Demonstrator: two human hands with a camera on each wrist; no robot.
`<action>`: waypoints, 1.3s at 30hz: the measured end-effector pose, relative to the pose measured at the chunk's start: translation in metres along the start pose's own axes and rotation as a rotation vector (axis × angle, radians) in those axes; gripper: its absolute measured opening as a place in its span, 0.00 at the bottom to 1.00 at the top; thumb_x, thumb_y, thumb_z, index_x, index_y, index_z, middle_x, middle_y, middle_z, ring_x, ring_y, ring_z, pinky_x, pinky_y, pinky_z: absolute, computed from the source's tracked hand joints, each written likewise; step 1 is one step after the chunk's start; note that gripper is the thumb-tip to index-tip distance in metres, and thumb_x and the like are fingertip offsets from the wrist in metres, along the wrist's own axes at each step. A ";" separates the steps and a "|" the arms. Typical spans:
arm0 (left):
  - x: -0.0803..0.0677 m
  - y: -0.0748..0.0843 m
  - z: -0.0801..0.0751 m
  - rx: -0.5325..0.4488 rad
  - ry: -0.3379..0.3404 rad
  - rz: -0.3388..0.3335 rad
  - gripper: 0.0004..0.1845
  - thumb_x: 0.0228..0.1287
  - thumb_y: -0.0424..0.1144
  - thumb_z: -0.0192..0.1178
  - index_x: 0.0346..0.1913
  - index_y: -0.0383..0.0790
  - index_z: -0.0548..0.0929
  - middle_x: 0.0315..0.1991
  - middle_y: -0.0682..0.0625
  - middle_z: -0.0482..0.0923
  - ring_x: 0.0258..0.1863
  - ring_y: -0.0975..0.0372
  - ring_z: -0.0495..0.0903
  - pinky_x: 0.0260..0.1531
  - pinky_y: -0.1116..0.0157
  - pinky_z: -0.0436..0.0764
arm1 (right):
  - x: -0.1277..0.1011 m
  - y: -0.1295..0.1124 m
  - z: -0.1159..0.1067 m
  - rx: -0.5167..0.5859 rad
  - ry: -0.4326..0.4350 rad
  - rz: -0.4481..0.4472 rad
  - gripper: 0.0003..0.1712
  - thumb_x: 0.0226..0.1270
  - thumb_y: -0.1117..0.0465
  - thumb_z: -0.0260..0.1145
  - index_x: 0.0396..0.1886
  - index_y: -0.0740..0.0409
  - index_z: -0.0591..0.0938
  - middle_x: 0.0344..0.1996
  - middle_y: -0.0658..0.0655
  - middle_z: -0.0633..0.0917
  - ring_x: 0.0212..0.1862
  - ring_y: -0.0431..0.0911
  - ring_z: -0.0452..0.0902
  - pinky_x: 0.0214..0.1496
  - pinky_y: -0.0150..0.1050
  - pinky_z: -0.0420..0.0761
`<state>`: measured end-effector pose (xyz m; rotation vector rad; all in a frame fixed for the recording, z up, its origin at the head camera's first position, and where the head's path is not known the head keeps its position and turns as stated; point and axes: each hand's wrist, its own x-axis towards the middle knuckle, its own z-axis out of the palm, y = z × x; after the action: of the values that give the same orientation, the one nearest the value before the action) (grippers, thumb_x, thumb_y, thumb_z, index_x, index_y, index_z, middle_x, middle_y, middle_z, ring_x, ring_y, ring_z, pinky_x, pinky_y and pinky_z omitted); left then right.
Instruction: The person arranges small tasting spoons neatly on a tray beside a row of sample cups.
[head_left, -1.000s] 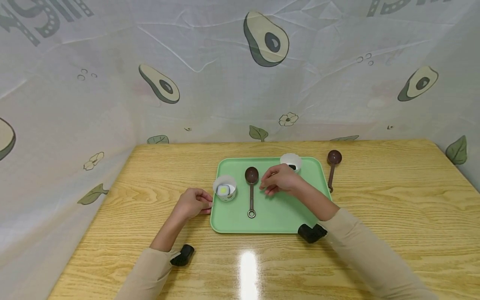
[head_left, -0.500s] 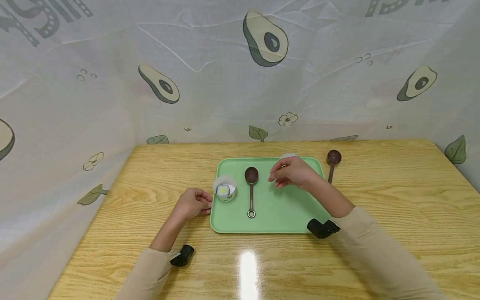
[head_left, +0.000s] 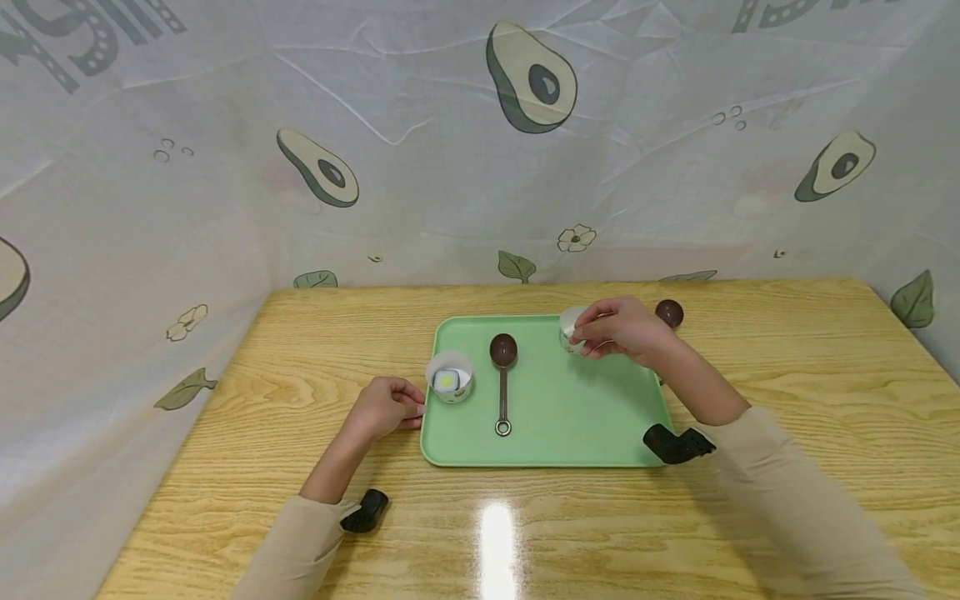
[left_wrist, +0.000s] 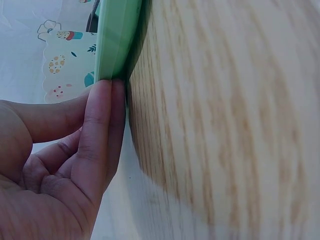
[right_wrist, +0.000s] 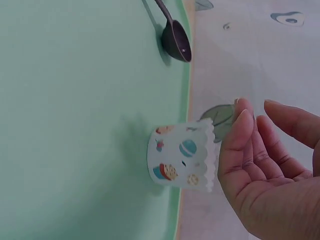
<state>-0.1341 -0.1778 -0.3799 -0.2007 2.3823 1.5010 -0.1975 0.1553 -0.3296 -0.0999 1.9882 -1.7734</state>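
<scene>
Block (head_left: pixel 447 381) in left cup (head_left: pixel 454 397), left fingers (left_wrist: pixel 93 130) round tray (left_wrist: pixel 117 45) edge, right fingers (right_wrist: pixel 236 140) slightly apart near right cup (right_wrist: pixel 177 157)

A wood-grain table (head_left: pixel 337 333) carries a light green rectangular tray (head_left: pixel 577 425) near its middle; a brown measuring spoon (head_left: pixel 669 313), partly hidden, lies beside the tray's far right corner.

Cropped lettering (head_left: pixel 99 58) on backdrop cloth (head_left: pixel 420 200), not legible

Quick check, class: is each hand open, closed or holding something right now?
Left hand: closed, pinching the green tray.
Right hand: open, holding nothing.
</scene>
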 end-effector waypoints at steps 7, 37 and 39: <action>-0.001 -0.001 0.000 0.001 0.001 -0.005 0.04 0.57 0.20 0.56 0.36 0.23 0.76 0.25 0.42 0.73 0.22 0.62 0.77 0.28 0.66 0.83 | -0.005 -0.001 -0.016 0.015 0.032 0.006 0.04 0.64 0.71 0.57 0.36 0.69 0.75 0.27 0.57 0.83 0.26 0.45 0.79 0.33 0.36 0.83; 0.000 0.000 0.000 0.005 0.003 -0.013 0.04 0.57 0.20 0.56 0.36 0.23 0.76 0.24 0.42 0.73 0.22 0.62 0.77 0.28 0.67 0.83 | -0.019 0.008 -0.065 0.038 0.118 0.030 0.04 0.64 0.70 0.58 0.32 0.61 0.78 0.26 0.54 0.84 0.26 0.43 0.80 0.31 0.33 0.82; 0.000 0.000 0.000 0.005 0.004 -0.014 0.04 0.57 0.20 0.56 0.36 0.23 0.76 0.25 0.42 0.73 0.22 0.62 0.77 0.28 0.67 0.83 | -0.020 0.009 -0.068 0.038 0.124 0.036 0.05 0.64 0.70 0.58 0.30 0.59 0.79 0.26 0.54 0.84 0.27 0.43 0.80 0.32 0.34 0.83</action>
<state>-0.1339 -0.1773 -0.3797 -0.2191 2.3832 1.4897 -0.2041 0.2267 -0.3287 0.0592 2.0271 -1.8335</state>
